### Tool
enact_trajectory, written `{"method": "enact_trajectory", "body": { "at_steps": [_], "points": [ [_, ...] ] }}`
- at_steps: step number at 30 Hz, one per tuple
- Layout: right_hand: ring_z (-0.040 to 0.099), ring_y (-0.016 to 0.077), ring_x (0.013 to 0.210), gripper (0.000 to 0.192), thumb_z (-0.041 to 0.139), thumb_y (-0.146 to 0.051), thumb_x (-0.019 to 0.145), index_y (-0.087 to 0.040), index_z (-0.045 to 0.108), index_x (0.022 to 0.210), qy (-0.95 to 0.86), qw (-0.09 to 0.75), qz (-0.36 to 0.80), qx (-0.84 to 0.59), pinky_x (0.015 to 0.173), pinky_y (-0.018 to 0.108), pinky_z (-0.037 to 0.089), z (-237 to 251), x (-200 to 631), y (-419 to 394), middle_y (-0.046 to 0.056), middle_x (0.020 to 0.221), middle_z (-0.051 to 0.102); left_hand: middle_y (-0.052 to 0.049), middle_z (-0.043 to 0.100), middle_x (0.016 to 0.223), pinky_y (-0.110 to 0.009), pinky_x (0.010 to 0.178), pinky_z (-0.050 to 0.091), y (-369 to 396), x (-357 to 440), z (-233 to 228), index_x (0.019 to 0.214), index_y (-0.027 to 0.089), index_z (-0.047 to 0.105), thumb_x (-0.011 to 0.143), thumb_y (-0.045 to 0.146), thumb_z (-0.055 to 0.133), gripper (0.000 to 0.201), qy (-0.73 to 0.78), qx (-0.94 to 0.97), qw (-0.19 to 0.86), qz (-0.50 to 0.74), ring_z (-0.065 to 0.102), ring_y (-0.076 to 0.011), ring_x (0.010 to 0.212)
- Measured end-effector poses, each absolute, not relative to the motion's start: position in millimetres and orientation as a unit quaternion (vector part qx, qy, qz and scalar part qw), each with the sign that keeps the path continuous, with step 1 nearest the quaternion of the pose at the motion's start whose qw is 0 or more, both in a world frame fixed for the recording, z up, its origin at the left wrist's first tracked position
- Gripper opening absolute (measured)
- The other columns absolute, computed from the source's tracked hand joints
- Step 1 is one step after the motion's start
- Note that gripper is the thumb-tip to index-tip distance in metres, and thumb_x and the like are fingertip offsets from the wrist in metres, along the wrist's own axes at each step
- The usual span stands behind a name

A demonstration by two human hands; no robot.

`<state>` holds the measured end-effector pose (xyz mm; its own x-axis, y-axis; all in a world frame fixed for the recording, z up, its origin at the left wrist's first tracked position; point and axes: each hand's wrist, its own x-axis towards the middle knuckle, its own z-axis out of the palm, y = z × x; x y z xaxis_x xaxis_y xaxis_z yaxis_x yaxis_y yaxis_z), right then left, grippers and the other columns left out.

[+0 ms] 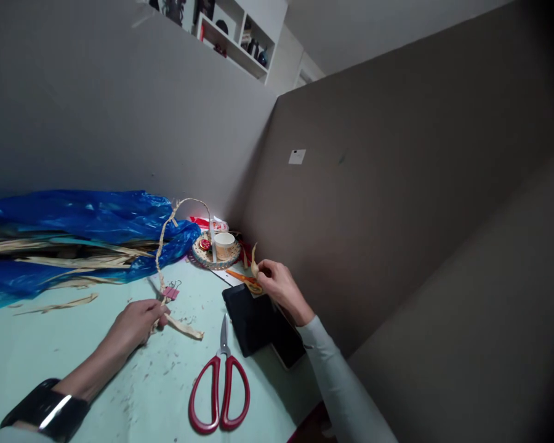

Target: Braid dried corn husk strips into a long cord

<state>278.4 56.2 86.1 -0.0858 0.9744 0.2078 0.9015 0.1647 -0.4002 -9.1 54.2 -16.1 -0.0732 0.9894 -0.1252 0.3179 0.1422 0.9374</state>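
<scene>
My left hand [136, 321] rests on the pale green table [37, 344], pinching a long dried leaf strip [162, 246] that arcs upward toward the back corner. A pink binder clip [170, 291] is clamped on the strip just above my fingers. My right hand [279, 283] hovers near the corner and holds a short curl of dried leaf [255, 259] between thumb and fingers. Red-handled scissors [220, 384] lie shut on the table between my arms. A black wristband [46, 409] circles my left wrist.
A blue plastic bag [74, 221] with dried leaves lies at the back left. A round perforated tray [200, 253] with a paper cup [224, 245] sits in the corner. A black case [253, 320] lies by the right partition wall [397, 215]. Leaf scraps litter the table.
</scene>
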Motion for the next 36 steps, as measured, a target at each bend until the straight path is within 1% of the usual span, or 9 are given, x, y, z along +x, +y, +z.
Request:
{"method": "enact_trajectory", "body": {
  "at_steps": [4,7,10,14,20,24,28,32,36],
  "points": [
    [0.064,0.0160,0.080,0.015,0.047,-0.025,0.088,-0.016,0.059,0.089,-0.748,0.291,0.251,-0.542,0.070,0.025,0.049,93,264,41,0.005,0.089,0.067,0.007,0.039,0.035,-0.022,0.039,0.020,54,-9,-12,0.046,0.020,0.057,0.054,0.054,0.059,0.035,0.605,0.521,0.456,0.394,0.032,-0.0085,0.033],
    [0.065,0.0163,0.077,0.019,0.059,-0.034,0.080,-0.016,0.055,0.086,-0.638,0.382,0.524,-0.414,0.075,0.029,0.052,80,243,32,0.007,0.091,0.066,0.007,0.039,0.035,-0.021,0.039,0.019,53,-9,-10,0.046,0.019,0.057,0.053,0.053,0.061,0.035,0.598,0.514,0.469,0.398,0.031,-0.0075,0.032],
    [0.055,0.0094,0.059,0.026,0.073,-0.028,0.067,-0.017,0.053,0.079,-0.514,0.421,0.670,-0.331,0.060,0.023,0.045,60,215,29,0.002,0.077,0.062,0.007,0.043,0.038,-0.020,0.038,0.019,51,-8,-9,0.049,0.018,0.059,0.054,0.051,0.065,0.033,0.588,0.501,0.487,0.408,0.032,-0.0068,0.033],
    [0.023,0.0037,0.049,0.023,0.071,-0.030,0.072,-0.016,0.053,0.078,-0.480,0.401,0.703,-0.339,0.045,0.017,0.015,41,183,33,-0.006,0.063,0.044,0.006,0.048,0.042,-0.020,0.038,0.015,49,-9,-10,0.054,0.017,0.061,0.056,0.048,0.069,0.032,0.574,0.472,0.518,0.423,0.027,-0.0045,0.034],
    [0.011,0.0061,0.051,0.048,0.065,-0.062,0.082,-0.016,0.053,0.076,-0.502,0.334,0.716,-0.351,0.046,0.022,0.007,31,165,41,-0.011,0.059,0.020,0.004,0.055,0.056,-0.018,0.041,0.009,46,-20,-9,0.077,0.011,0.070,0.062,0.043,0.075,0.036,0.542,0.440,0.585,0.413,0.021,-0.0007,0.039],
    [0.016,0.0055,0.050,0.044,0.069,-0.056,0.080,-0.016,0.053,0.074,-0.476,0.381,0.698,-0.377,0.044,0.020,0.013,24,168,47,-0.011,0.057,0.023,0.000,0.060,0.068,-0.018,0.042,0.010,44,-28,-7,0.084,0.010,0.070,0.070,0.042,0.075,0.035,0.518,0.438,0.619,0.396,0.020,-0.0004,0.044],
    [0.035,0.0053,0.051,0.034,0.071,-0.044,0.079,-0.017,0.051,0.078,-0.442,0.427,0.684,-0.393,0.043,0.017,0.024,14,173,53,-0.006,0.064,0.043,-0.002,0.063,0.075,-0.019,0.042,0.011,44,-30,-5,0.087,0.012,0.069,0.074,0.043,0.076,0.034,0.510,0.442,0.636,0.375,0.020,-0.0009,0.045],
    [0.047,0.0060,0.048,0.021,0.060,-0.034,0.088,-0.018,0.047,0.083,-0.460,0.413,0.681,-0.393,0.046,0.019,0.037,3,170,53,-0.003,0.069,0.055,-0.003,0.066,0.080,-0.020,0.043,0.011,44,-27,-3,0.083,0.014,0.068,0.080,0.041,0.073,0.028,0.519,0.435,0.641,0.361,0.020,-0.0011,0.045],
    [0.045,0.0077,0.041,0.011,0.052,-0.027,0.092,-0.020,0.045,0.087,-0.500,0.347,0.664,-0.435,0.042,0.021,0.035,1,160,45,-0.004,0.066,0.057,0.002,0.059,0.071,-0.020,0.043,0.011,43,-25,-1,0.082,0.016,0.067,0.082,0.038,0.071,0.023,0.518,0.433,0.645,0.357,0.018,-0.0022,0.046]
  ]
}}
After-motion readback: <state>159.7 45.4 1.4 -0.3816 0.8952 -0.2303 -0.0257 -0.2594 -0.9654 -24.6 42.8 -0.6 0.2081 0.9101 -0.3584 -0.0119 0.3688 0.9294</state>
